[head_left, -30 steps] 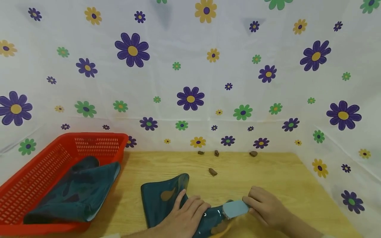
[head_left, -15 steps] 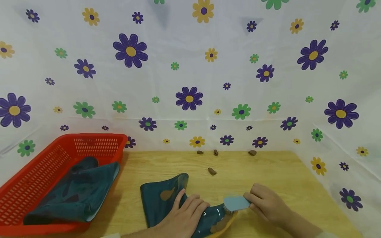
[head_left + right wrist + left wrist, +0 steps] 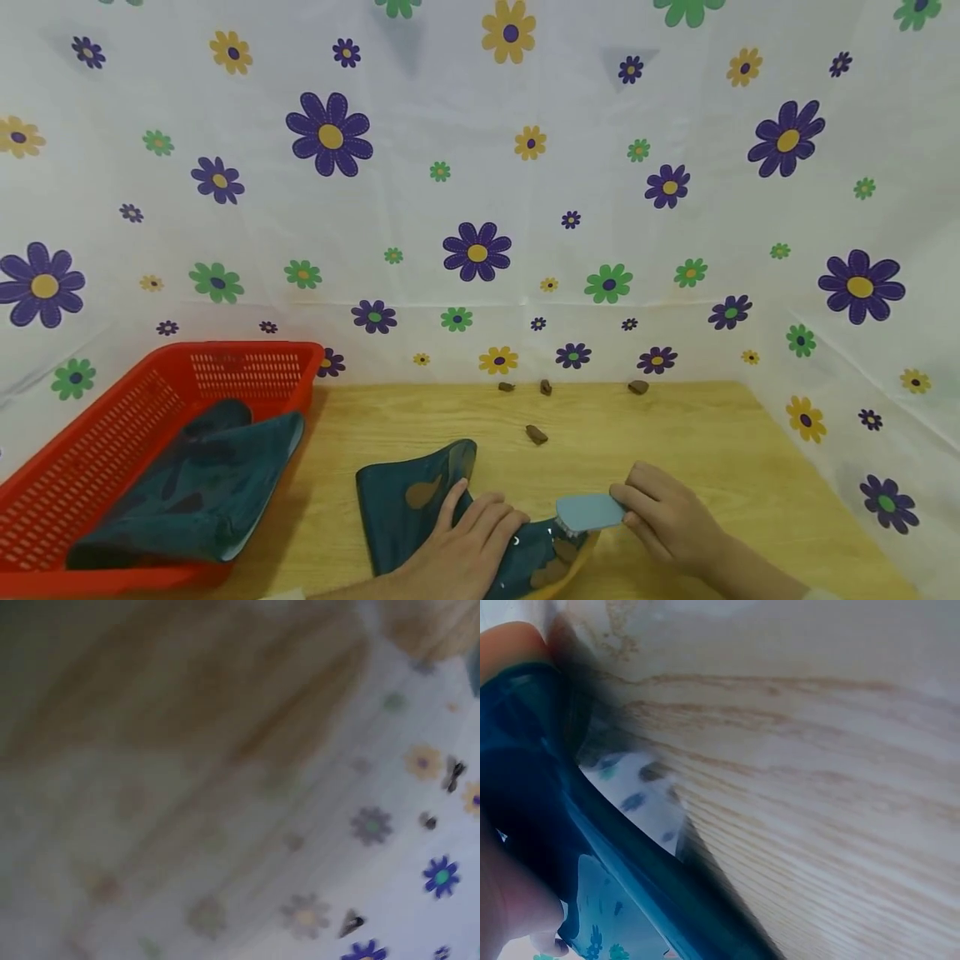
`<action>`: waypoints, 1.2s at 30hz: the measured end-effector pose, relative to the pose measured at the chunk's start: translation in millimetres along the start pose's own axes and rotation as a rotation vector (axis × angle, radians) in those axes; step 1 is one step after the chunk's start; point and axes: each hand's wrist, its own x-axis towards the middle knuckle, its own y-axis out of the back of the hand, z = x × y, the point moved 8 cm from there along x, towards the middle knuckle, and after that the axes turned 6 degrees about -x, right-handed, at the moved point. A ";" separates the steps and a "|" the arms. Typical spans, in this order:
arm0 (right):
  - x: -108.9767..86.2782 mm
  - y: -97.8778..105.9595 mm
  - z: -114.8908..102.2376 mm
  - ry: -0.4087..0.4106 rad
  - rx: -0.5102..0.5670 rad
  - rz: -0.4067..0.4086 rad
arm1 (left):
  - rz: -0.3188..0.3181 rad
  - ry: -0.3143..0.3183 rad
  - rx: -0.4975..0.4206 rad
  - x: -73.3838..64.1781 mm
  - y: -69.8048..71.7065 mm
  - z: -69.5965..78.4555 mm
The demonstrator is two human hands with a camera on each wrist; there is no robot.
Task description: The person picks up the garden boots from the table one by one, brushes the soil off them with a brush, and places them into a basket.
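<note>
A dark teal rubber boot (image 3: 397, 504) with a yellow-orange sole (image 3: 576, 575) lies on its side at the table's front, brown patches on its shaft and foot. My left hand (image 3: 461, 554) rests across its ankle, fingers spread and fairly straight. In the left wrist view the boot (image 3: 562, 750) fills the left side, part of that hand against it. My right hand (image 3: 671, 521) grips a light blue scrubbing brush (image 3: 590, 511) by its right end. Its bristles face down against the boot's foot. The right wrist view is mostly blurred.
A red plastic basket (image 3: 161, 354) stands at the left with another dark teal boot (image 3: 202, 492) lying in it. Several small brown lumps, one a nearer lump (image 3: 536, 434), lie toward the back of the wooden table (image 3: 675, 425). A flower-print sheet (image 3: 420, 108) encloses back and sides.
The brush has shifted slightly up and left along the boot's foot, showing more of a brown patch there. My left hand and the boot stay where they were.
</note>
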 end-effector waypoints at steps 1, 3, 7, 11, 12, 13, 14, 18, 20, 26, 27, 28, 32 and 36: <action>-2.0 1.7 1.9 -0.013 -0.004 0.000 | 0.000 -0.001 -0.002 -0.1 -0.1 0.0; -3.7 3.8 1.7 -0.001 -0.016 -0.008 | -0.006 0.001 0.001 0.0 -0.9 0.1; 4.6 3.7 -12.5 0.109 -0.046 -0.022 | -0.024 0.003 -0.014 1.0 -1.9 0.2; 16.9 -2.3 -32.2 0.183 -0.091 -0.078 | -0.039 -0.004 -0.035 1.5 -2.1 0.0; 19.5 -4.2 -36.1 0.187 -0.100 -0.101 | -0.044 0.000 -0.035 1.5 -2.4 -0.7; 21.9 -5.8 -39.5 0.192 -0.109 -0.120 | -0.042 -0.001 -0.035 1.2 -2.1 -1.1; 24.0 -7.1 -42.3 0.192 -0.113 -0.139 | -0.039 0.003 -0.036 0.7 -2.3 -1.8; 30.8 -7.9 -49.3 0.184 -0.132 -0.183 | -0.052 0.017 -0.051 -0.5 -3.8 -3.7; 32.5 -7.2 -52.9 0.185 -0.131 -0.189 | -0.069 0.029 -0.090 -0.7 -5.0 -4.4; 35.2 -12.1 -66.2 0.194 -0.129 -0.235 | -0.098 0.093 -0.262 0.8 -5.9 -7.5; 35.9 -13.6 -68.3 0.199 -0.132 -0.243 | -0.092 0.096 -0.274 1.1 -5.4 -7.7; 36.7 -14.9 -70.4 0.209 -0.137 -0.249 | -0.087 0.097 -0.288 1.3 -4.9 -7.6; 38.2 -16.0 -72.3 0.207 -0.165 -0.294 | -0.056 0.090 -0.283 1.0 -3.4 -6.7; 36.6 -7.4 -64.2 0.198 -0.197 -0.291 | -0.036 0.074 -0.270 0.7 -3.4 -6.0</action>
